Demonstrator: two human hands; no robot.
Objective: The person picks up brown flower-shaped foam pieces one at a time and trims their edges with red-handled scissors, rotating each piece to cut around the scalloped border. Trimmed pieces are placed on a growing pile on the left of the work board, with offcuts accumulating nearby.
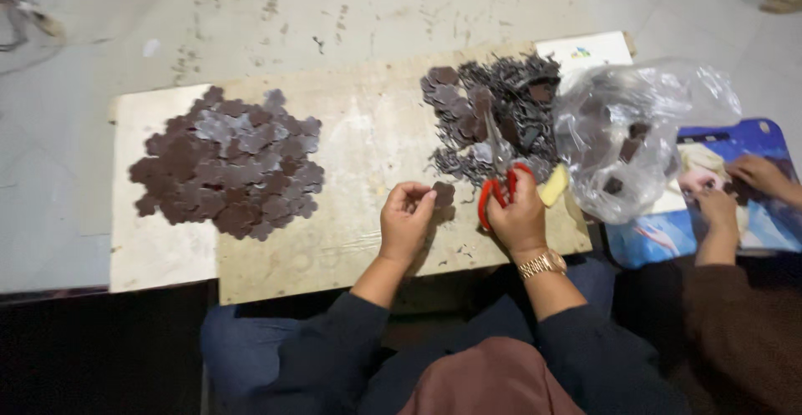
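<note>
My left hand (405,219) pinches a small brown flower-shaped piece (444,194) above a low wooden board (359,148). My right hand (520,215) grips red-handled scissors (499,177), their blades pointing away toward a heap of dark scraps and uncut pieces (497,114). A gold watch (543,263) sits on my right wrist. At the board's left lies a big pile of cut brown flower shapes (230,164).
A crumpled clear plastic bag (631,135) with a few brown pieces lies at the board's right end. Another person's hands (739,189) work over a blue printed mat (710,206) at the right. Pale tiled floor (251,14) surrounds the board.
</note>
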